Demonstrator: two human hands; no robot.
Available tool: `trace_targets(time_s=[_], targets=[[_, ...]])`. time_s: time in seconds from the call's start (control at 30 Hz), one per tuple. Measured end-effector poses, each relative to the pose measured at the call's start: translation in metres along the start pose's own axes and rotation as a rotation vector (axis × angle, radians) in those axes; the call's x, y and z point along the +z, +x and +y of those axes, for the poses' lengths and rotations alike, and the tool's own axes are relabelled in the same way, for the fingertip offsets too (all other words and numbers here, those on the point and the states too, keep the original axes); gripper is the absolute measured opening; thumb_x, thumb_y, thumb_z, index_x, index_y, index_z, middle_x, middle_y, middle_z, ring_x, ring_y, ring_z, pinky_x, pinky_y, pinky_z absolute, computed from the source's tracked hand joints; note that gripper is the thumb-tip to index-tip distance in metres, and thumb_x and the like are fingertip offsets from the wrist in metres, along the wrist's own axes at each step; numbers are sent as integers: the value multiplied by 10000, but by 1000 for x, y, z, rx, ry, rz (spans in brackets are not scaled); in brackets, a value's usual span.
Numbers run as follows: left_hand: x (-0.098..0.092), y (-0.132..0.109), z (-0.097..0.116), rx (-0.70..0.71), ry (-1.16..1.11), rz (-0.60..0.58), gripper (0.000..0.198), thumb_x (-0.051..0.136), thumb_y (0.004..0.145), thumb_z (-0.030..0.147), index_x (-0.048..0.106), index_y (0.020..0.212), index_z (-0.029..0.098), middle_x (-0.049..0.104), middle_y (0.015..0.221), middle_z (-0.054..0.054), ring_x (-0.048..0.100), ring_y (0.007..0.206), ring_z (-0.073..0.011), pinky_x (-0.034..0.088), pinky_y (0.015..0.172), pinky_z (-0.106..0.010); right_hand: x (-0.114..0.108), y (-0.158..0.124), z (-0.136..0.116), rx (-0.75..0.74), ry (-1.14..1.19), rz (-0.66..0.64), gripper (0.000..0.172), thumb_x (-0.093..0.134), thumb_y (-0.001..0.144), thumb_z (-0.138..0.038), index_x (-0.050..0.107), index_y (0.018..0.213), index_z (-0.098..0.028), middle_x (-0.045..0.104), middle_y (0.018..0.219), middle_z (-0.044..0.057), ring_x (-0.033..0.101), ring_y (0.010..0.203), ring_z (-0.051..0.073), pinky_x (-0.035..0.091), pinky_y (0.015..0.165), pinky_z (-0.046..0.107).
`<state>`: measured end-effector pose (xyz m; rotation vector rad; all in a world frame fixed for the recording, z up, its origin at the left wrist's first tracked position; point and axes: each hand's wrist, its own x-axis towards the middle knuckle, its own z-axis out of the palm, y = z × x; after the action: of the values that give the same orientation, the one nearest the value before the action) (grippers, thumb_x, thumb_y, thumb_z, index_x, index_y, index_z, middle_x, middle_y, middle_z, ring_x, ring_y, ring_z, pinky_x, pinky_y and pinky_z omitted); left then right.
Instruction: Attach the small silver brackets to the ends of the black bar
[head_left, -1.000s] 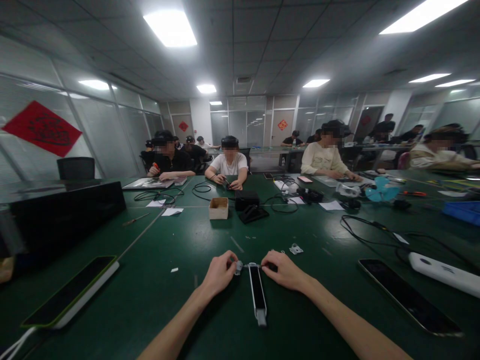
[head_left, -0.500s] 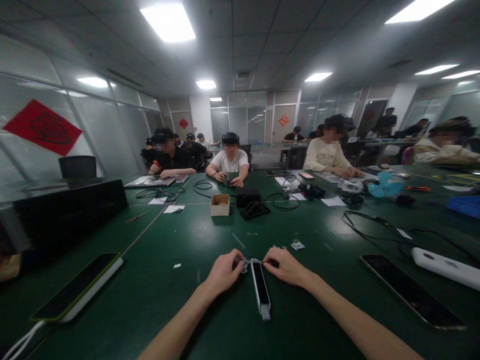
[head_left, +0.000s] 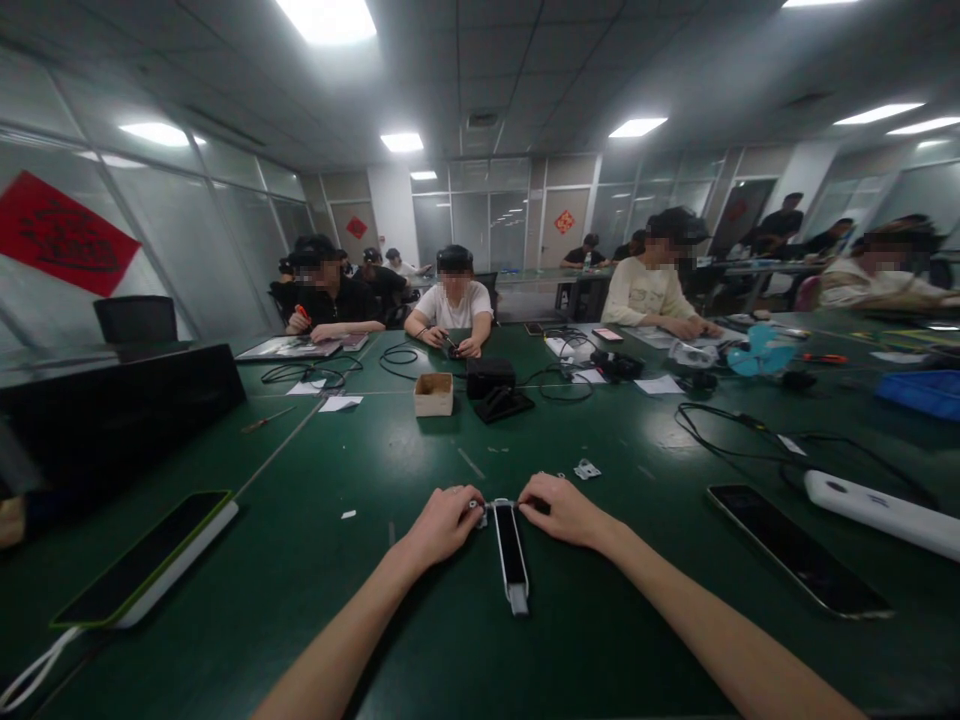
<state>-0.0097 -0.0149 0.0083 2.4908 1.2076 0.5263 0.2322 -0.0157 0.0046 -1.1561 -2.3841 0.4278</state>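
In front of me on the green table lies a slim white-edged device (head_left: 512, 550) with a long black face and a grey tip at its near end. My left hand (head_left: 448, 520) is closed at the left of its far end, pinching a small greyish clear part (head_left: 480, 514). On the other side, my right hand (head_left: 559, 508) has thumb and fingers pinched together close to the far end's right corner. Whatever is between those fingers is too small to make out. Beyond my right hand rests another small clear, silvery piece (head_left: 587, 469).
A phone (head_left: 799, 550) and a white power strip (head_left: 885, 512) lie at right, with black cables behind. At left is a green-edged phone (head_left: 146, 560) on a white block. An open box (head_left: 433, 395) and black case (head_left: 491, 380) stand ahead. Several people sit opposite.
The whole view has shifted slightly, so things on the table appear higher and a little further left. Both hands stay at the device's far end, with only slight finger movement.
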Motion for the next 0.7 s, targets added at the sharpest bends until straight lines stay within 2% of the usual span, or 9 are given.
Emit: trace_targets(time_s=[0.1, 0.17, 0.33, 0.43, 0.57, 0.7], targets=[[0, 1, 2, -22, 15, -11, 184, 424, 898, 237, 586, 979, 200, 633, 911, -34, 574, 871, -198, 390, 779, -321, -8, 1, 2, 5, -59, 28, 227, 487, 881, -351, 640, 877, -183, 615, 849, 39, 559, 781, 154, 463, 715, 293], [-1, 1, 3, -43, 5, -13, 188, 425, 893, 238, 594, 965, 193, 630, 918, -43, 568, 872, -196, 389, 776, -317, -17, 1, 7, 67, -125, 80, 259, 468, 887, -381, 640, 894, -187, 617, 866, 47, 564, 809, 167, 460, 748, 313], [-2, 0, 5, -63, -9, -4, 207, 421, 898, 263, 604, 963, 192, 618, 931, -49, 558, 860, -192, 397, 776, -316, -37, -6, 40, 455, -322, 196, 363, 446, 879, -397, 579, 1119, -159, 584, 1052, 128, 571, 919, 239, 467, 774, 373], [-2, -1, 5, -68, 10, 9, 205, 418, 900, 264, 601, 952, 190, 612, 925, -45, 553, 852, -188, 396, 766, -314, -39, -14, 61, 626, -368, 155, 469, 460, 855, -484, 550, 1172, -150, 537, 1120, 161, 554, 992, 282, 471, 771, 386], [1, -2, 4, -73, 29, 19, 209, 415, 905, 279, 600, 950, 194, 601, 931, -42, 547, 841, -187, 397, 757, -317, -37, -18, 73, 665, -299, 62, 434, 473, 847, -488, 591, 1091, -150, 547, 1088, 159, 573, 965, 274, 471, 756, 364], [1, -1, 5, -81, 59, 27, 210, 421, 902, 283, 604, 950, 191, 595, 945, -53, 542, 873, -198, 395, 763, -321, -36, -13, 72, 680, -304, 60, 356, 509, 828, -403, 605, 1014, -116, 581, 1023, 165, 604, 907, 256, 457, 759, 344]])
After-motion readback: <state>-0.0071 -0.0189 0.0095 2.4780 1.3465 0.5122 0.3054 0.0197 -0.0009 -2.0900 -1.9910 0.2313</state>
